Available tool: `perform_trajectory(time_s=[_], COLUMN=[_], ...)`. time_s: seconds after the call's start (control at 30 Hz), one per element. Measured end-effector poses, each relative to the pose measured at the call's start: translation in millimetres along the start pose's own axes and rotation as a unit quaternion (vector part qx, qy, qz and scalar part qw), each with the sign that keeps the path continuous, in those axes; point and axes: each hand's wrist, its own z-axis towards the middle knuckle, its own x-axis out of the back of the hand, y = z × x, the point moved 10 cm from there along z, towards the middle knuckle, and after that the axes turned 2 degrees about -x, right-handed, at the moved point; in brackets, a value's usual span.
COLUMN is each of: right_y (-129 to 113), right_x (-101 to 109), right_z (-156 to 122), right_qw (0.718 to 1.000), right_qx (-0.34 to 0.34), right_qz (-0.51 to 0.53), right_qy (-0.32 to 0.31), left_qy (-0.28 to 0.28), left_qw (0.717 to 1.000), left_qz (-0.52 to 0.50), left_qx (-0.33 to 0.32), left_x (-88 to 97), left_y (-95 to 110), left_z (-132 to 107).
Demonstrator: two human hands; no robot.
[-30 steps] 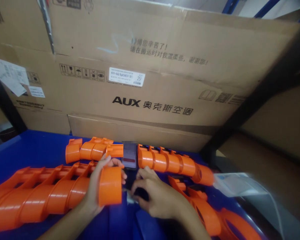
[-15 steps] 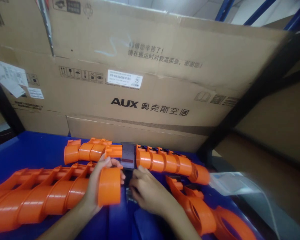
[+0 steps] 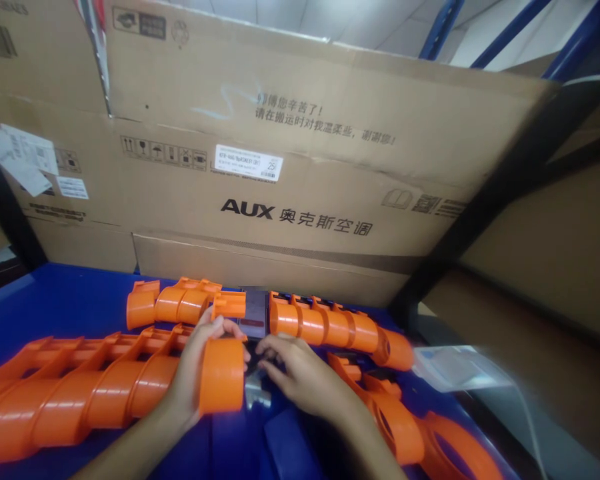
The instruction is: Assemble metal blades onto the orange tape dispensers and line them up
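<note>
While the long orange spiral (image 3: 105, 393) lies on the blue bench (image 3: 70, 300) with its axis running left to right, its right end is clasped by the left hand (image 3: 187, 380). Just right of that end, a small grey part (image 3: 256, 398) is touched by the right hand (image 3: 300, 378), whose fingers are curled over it; whether it is gripped cannot be told. The right hand is the nearer to it.

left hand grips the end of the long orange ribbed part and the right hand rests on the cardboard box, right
No: the head view shows the right hand low over the blue surface beside the left hand, not on the cardboard box. The left hand does grip the long orange ribbed part.
</note>
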Motion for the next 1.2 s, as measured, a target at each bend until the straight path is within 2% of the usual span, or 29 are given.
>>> perform_trajectory(time_s=[0.17, 0.37, 0.6, 0.73, 0.83, 0.9, 1.0, 1.07, 1.2], right_y=[-2.8, -12.2, -0.1, 0.1, 3.5, 8.8, 18.5, 22.0, 23.2], right_x=[0.7, -6.2, -5.0, 9.5, 25.3, 36.7, 47.2, 46.6, 45.3], right_z=[4.2, 3.5, -2.9, -3.5, -2.8, -4.1, -10.0, -11.8, -11.9], right_qw=[1.000, 0.999, 1.000, 1.000, 0.995, 0.980, 0.928, 0.899, 0.875], right_qx=[0.014, 0.047, 0.001, 0.009, -0.002, -0.018, -0.030, -0.034, -0.036], right_qz=[0.007, -0.003, -0.011, 0.013, 0.054, 0.122, 0.258, 0.322, 0.375], right_qy=[0.024, 0.015, -0.014, 0.008, 0.078, 0.155, 0.267, 0.295, 0.304], left_qy=[0.005, -0.005, 0.007, 0.014, -0.003, -0.007, -0.017, -0.021, -0.021], left_qw=[1.000, 1.000, 1.000, 1.000, 0.995, 0.993, 0.994, 0.995, 0.995], left_qz=[-0.020, -0.005, 0.005, -0.021, -0.020, -0.006, 0.031, 0.052, 0.074], left_qx=[-0.004, -0.021, -0.027, 0.017, 0.094, 0.116, 0.103, 0.081, 0.056], left_x=[1.2, -0.4, -1.0, 5.4, 8.7, 11.2, 8.1, 3.4, -2.7], left_y=[0.3, 2.9, 4.5, -4.0, -19.8, -25.4, -24.4, -20.0, -13.8], left_z=[0.9, 2.4, 0.6, 4.4, 6.2, 6.4, 7.4, 9.0, 13.8])
